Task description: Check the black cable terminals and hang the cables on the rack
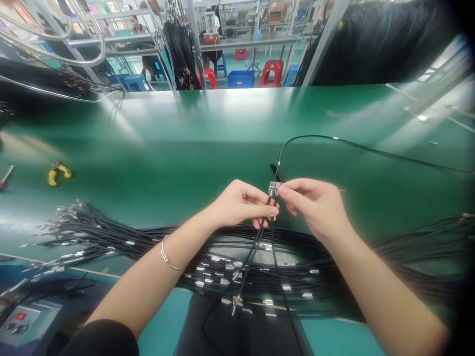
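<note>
Gripping black cables [257, 241] in the left hand [241, 201] and pinching a small metal connector [274, 186] with the right hand [318, 205] above a green bench [208, 163], apparently working midway through this piece, leaving thin wires [270, 192] exposed beside bundled cables [111, 232].

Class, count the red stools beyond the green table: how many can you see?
3: one red stool left of the blue crate, another red stool right of it, and a third red stool farther back. More may be hidden.

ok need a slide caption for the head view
Left hand holds thin black cables; right hand touches a small silver metal connector.
</note>
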A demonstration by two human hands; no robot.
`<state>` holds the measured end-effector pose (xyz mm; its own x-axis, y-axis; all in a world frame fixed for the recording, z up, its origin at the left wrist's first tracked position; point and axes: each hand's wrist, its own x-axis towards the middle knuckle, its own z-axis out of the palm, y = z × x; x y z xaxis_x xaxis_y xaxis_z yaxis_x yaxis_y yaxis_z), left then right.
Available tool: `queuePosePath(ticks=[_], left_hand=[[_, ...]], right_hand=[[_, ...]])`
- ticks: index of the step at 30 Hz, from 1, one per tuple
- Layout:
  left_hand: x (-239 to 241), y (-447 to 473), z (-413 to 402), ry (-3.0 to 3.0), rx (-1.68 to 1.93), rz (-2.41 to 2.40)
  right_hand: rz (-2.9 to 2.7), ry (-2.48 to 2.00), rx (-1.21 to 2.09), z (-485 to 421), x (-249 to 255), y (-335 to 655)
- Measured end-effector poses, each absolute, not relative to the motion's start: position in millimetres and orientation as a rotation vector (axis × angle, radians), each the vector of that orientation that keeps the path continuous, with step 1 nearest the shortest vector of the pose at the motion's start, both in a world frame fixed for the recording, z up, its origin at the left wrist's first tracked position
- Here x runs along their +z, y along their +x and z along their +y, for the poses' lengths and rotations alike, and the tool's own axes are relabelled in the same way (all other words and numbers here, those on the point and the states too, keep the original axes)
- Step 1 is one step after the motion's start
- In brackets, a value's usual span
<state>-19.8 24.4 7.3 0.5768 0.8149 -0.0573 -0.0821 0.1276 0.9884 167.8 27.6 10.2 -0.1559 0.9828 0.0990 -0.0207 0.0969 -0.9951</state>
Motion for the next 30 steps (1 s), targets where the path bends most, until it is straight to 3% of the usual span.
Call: queuePosePath(ticks=[17, 30], left_hand=[[6.9, -21.4, 24.5, 1.276, 0.762, 0.738], [8.4, -22.6, 25.0, 1.251, 0.795, 0.691]], right_hand=[[-1.973, -1.127, 0.724, 28.6, 20.8, 181.9], [-2.017, -1.383, 0.527, 40.2, 7.4, 180.7]])
